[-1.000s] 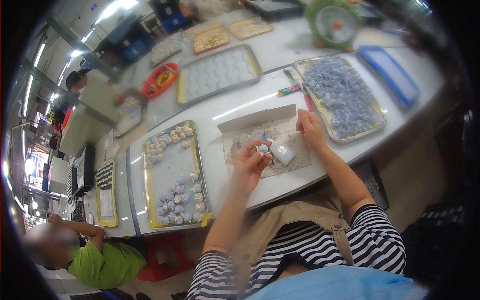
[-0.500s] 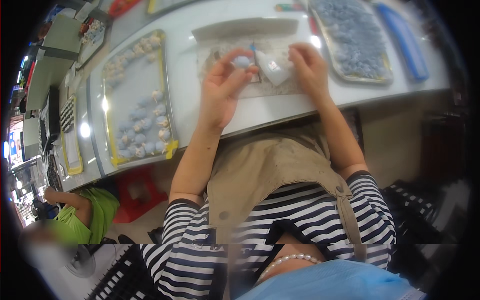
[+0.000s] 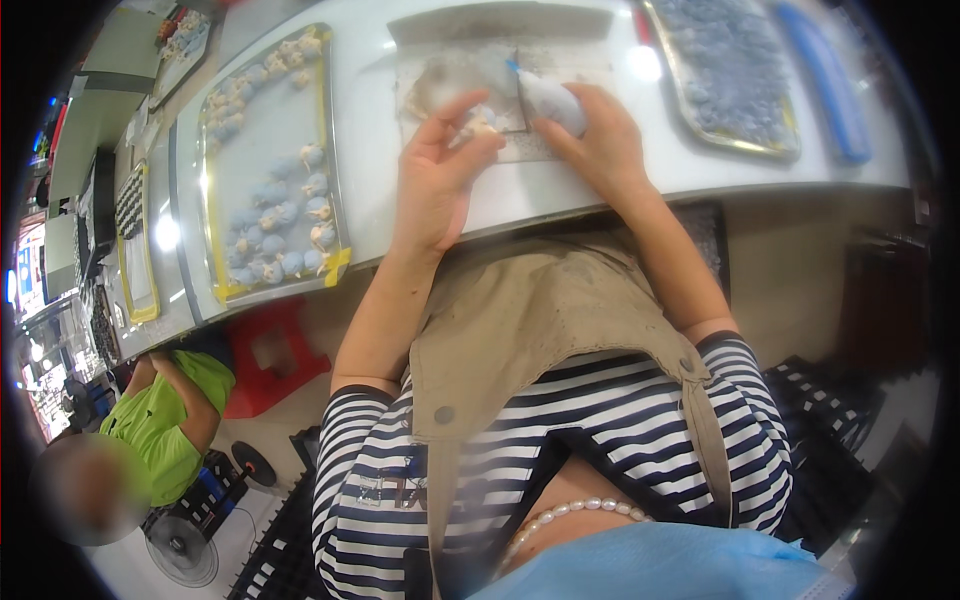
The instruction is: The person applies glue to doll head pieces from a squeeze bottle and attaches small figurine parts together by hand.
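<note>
Left hand (image 3: pixel 437 175) is pinching a small pale-blue piece (image 3: pixel 480 120) btwn thumb & fingertips, over the worn mat (image 3: pixel 560 60) on the white table (image 3: pixel 380 150). Prob. light, soft, fragile; best held by its sides. Right hand (image 3: pixel 600 140) is closing round a white squeeze bag (image 3: pixel 550 98). Yellow-rimmed tray (image 3: pixel 335 200) is sitting at left; no labels legible.

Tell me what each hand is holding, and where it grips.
The left hand pinches a small pale piece at its fingertips. The right hand wraps the body of a white tool, its blue tip pointing toward the piece.
</note>
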A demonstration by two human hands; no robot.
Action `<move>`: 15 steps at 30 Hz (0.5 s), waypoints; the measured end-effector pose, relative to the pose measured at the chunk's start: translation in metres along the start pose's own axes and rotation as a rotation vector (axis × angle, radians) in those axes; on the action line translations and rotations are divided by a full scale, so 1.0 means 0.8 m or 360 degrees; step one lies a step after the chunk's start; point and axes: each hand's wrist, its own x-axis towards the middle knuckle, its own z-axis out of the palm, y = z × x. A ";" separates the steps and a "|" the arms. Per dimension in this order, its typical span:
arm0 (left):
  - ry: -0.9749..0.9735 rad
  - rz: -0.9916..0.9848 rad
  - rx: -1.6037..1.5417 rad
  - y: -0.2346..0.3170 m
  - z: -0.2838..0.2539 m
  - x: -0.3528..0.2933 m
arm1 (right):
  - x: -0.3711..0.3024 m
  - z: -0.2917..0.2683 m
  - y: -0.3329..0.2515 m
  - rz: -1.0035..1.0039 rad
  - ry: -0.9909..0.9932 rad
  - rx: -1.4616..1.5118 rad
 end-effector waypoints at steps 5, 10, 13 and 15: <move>0.0072 -0.0163 -0.0211 -0.012 -0.003 -0.016 | -0.004 -0.012 0.000 0.0358 0.0057 0.0593; 0.0059 -0.0183 0.0083 -0.012 -0.014 -0.024 | -0.023 -0.033 -0.012 0.0703 0.0042 0.1231; 0.0061 -0.0175 0.0124 -0.016 -0.011 -0.025 | -0.039 -0.041 -0.010 0.0650 0.0038 0.1273; 0.0077 -0.0108 0.0159 -0.021 -0.008 -0.024 | -0.047 -0.044 -0.012 0.0607 0.0023 0.1286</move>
